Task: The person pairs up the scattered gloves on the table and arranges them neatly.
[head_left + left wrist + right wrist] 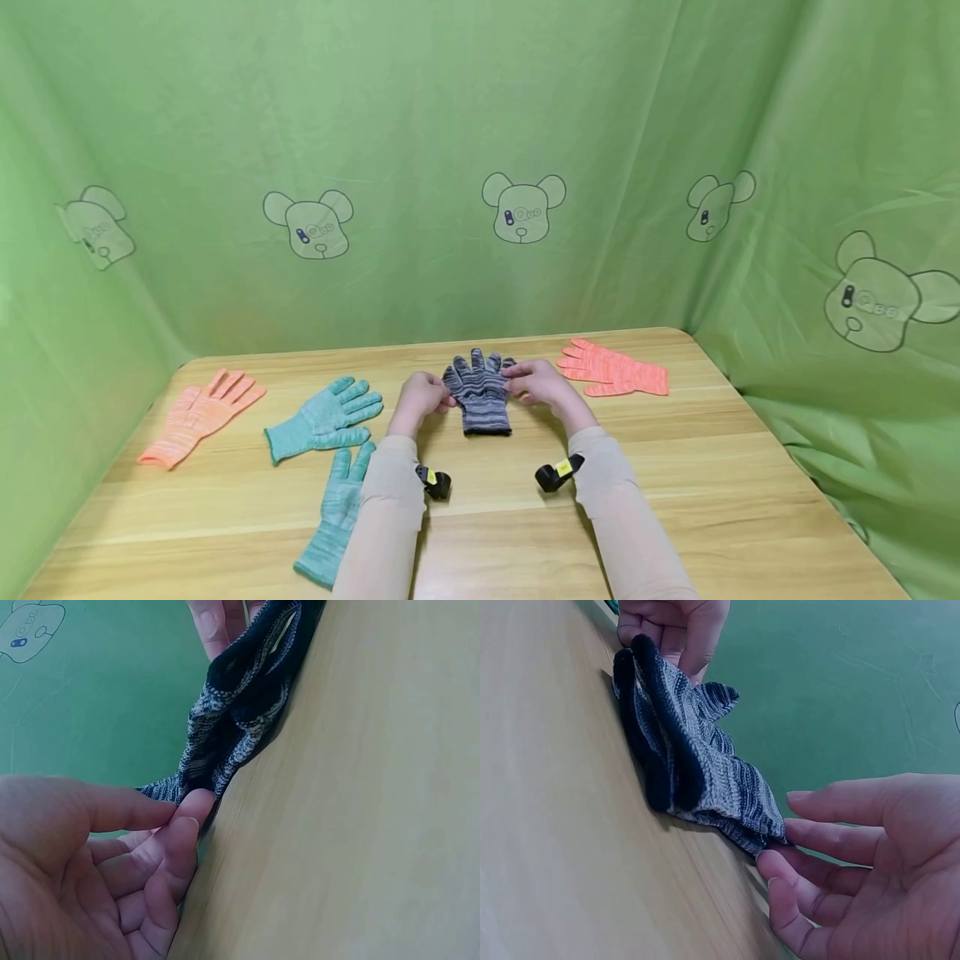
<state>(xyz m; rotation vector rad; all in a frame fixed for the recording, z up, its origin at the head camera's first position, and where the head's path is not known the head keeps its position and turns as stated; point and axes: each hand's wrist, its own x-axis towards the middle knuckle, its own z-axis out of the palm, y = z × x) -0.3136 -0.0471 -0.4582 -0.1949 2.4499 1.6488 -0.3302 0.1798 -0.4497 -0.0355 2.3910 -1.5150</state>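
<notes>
Left hand (422,396) pinches a striped knit glove (485,400) by the table's (720,500) far edge. Right hand (542,386) touches it, fingers loose

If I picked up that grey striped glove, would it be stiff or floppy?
The grey striped glove looks likely to flop: its knit buckles and folds in both wrist views. It's probably light for its size, being thin-looking cloth. I wouldn't expect rolling, as it's broad and flattish.
</notes>
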